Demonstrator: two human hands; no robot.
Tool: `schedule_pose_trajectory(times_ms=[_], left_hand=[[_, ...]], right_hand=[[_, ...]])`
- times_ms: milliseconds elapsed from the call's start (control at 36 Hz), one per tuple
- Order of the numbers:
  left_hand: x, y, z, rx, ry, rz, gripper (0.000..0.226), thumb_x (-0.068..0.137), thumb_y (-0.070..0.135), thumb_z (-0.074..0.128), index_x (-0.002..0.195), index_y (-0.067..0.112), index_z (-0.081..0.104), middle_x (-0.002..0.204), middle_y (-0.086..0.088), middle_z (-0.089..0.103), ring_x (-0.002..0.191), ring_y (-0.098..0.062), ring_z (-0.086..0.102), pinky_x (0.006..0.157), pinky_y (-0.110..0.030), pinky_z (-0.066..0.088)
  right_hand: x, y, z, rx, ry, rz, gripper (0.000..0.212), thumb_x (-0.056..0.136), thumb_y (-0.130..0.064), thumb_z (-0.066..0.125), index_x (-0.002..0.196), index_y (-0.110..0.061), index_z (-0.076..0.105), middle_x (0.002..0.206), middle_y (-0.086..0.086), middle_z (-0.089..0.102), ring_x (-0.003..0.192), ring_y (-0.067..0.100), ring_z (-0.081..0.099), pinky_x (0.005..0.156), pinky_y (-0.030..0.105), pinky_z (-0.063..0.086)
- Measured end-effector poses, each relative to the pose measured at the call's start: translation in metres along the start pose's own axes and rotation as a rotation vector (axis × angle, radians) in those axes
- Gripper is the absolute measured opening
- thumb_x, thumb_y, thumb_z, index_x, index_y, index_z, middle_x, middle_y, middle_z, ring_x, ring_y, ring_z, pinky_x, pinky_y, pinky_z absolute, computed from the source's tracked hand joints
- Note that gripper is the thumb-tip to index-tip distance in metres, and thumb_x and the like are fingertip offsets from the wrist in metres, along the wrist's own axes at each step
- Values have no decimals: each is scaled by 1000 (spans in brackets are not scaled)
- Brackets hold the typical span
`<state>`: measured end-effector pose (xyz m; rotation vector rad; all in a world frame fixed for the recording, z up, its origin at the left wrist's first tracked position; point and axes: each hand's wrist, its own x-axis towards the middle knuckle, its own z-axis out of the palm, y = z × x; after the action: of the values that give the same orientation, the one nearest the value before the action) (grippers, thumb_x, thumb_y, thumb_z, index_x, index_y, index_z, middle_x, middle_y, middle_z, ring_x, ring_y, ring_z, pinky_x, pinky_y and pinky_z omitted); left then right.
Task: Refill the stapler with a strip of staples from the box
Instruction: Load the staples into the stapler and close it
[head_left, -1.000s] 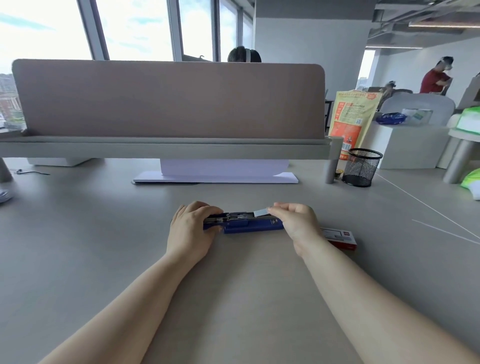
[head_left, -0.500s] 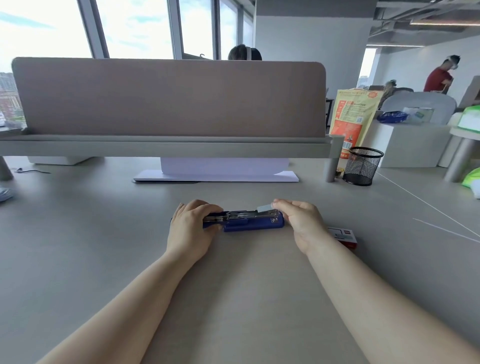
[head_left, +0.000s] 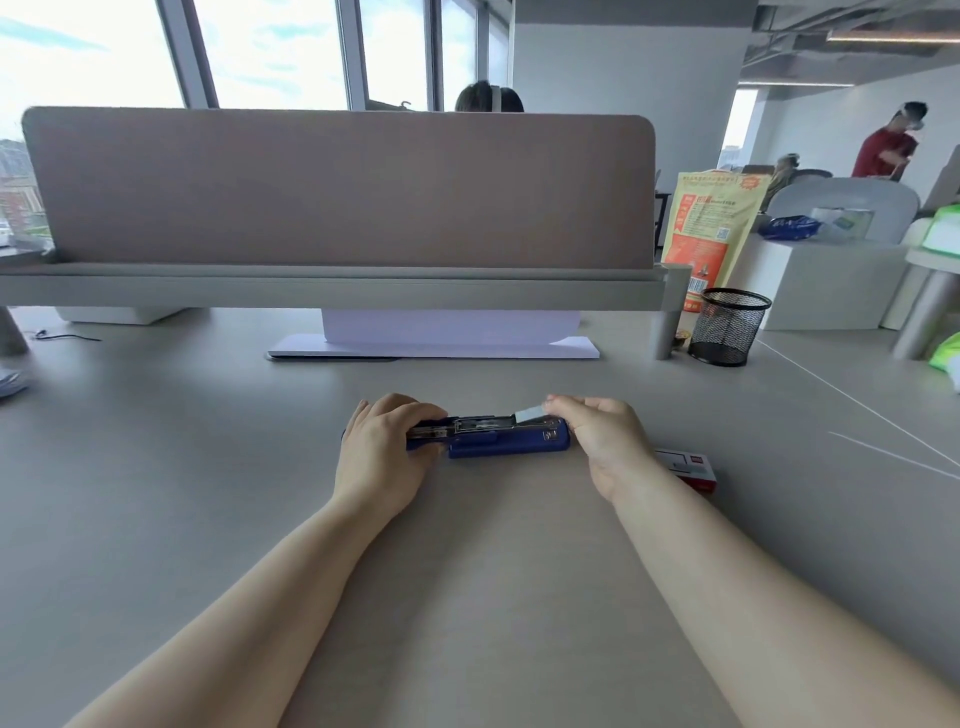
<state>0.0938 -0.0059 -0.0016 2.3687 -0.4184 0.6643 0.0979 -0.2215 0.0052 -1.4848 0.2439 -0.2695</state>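
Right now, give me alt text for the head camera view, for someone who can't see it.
On a grey desk, the left hand steadies an opened blue stapler while the right hand holds a silver staple strip at its metal channel. A red and white staple box lies beside the right wrist; a desk divider stands behind.

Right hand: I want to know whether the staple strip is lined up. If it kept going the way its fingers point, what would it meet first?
The right hand points left along the blue stapler. The staple strip it pinches would probably meet the stapler's open metal channel first, and beyond it the left hand. Depth is unclear.
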Motion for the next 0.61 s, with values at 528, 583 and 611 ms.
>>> schedule_pose_trajectory(times_ms=[528, 583, 611], left_hand=[[-1, 2, -2, 2, 4, 2, 28, 72, 15, 73, 97, 26, 69, 97, -1, 63, 91, -27, 54, 91, -40, 40], [0, 2, -2, 6, 6, 5, 28, 72, 15, 73, 97, 27, 69, 98, 0, 63, 91, -26, 54, 89, -37, 40], [0, 2, -2, 9, 6, 5, 28, 72, 15, 73, 97, 27, 69, 98, 0, 63, 91, -26, 54, 89, -37, 40]], right_hand=[[-6, -5, 2, -54, 28, -5, 13, 68, -19, 72, 59, -16, 63, 68, 2, 58, 72, 20, 49, 66, 27, 37], [-7, -5, 2, -62, 25, -1, 10, 69, -19, 72, 63, -17, 64, 73, 1, 63, 75, 19, 54, 68, 27, 39], [-7, -5, 3, -63, 24, 2, 8, 69, -18, 73, 66, -17, 65, 81, 0, 66, 80, 18, 57, 72, 27, 40]])
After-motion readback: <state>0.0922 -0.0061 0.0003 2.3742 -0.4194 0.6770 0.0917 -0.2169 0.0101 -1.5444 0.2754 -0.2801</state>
